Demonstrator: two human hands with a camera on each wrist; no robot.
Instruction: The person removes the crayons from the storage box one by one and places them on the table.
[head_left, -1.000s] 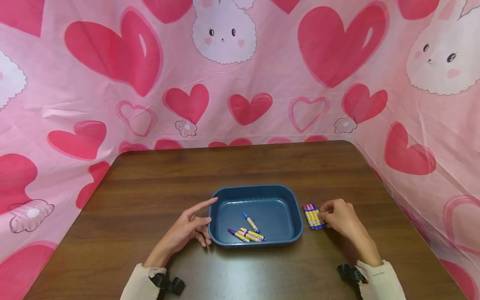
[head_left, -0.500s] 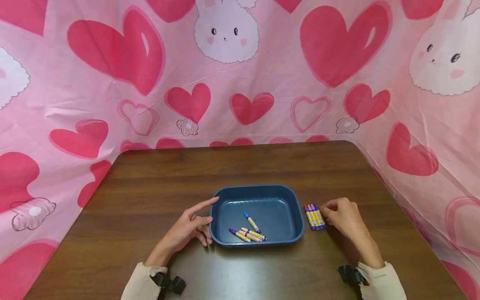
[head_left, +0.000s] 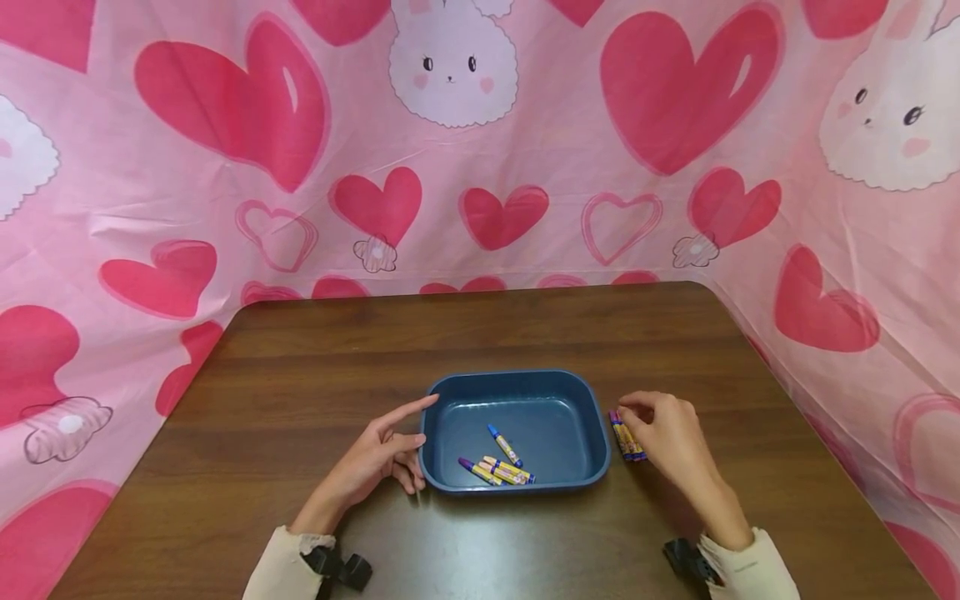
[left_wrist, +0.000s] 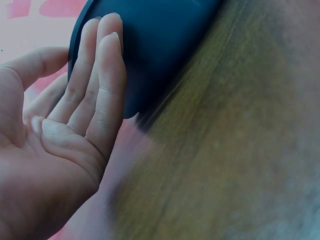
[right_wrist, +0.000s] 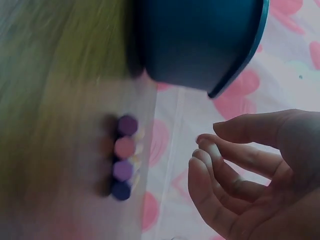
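Observation:
A dark blue plastic tray (head_left: 558,429) sits mid-table. Its left edge is touched by my left hand (head_left: 363,462), whose index finger and thumb reach the rim with the fingers mostly straight. Right of the tray lies a tight side-by-side row of several yellow-wrapped crayons (head_left: 624,437), partly covered by my right hand (head_left: 671,433) in the head view. The right wrist view has the crayon ends (right_wrist: 125,147) in pink, purple and dark tones. There my right fingers (right_wrist: 227,175) are loosely bent, with a gap to the thumb and nothing between them.
Inside the tray, a blue crayon (head_left: 505,446) lies alone, with a purple crayon (head_left: 478,471) and pale crayons (head_left: 510,470) near the front wall. The brown wooden table (head_left: 487,333) is bordered by a pink heart-print cloth (head_left: 450,167) behind and at the sides.
My right hand first touched the crayon row's right side, drew slightly away to the right, and is now over the row, farther left. My left hand stays at the tray.

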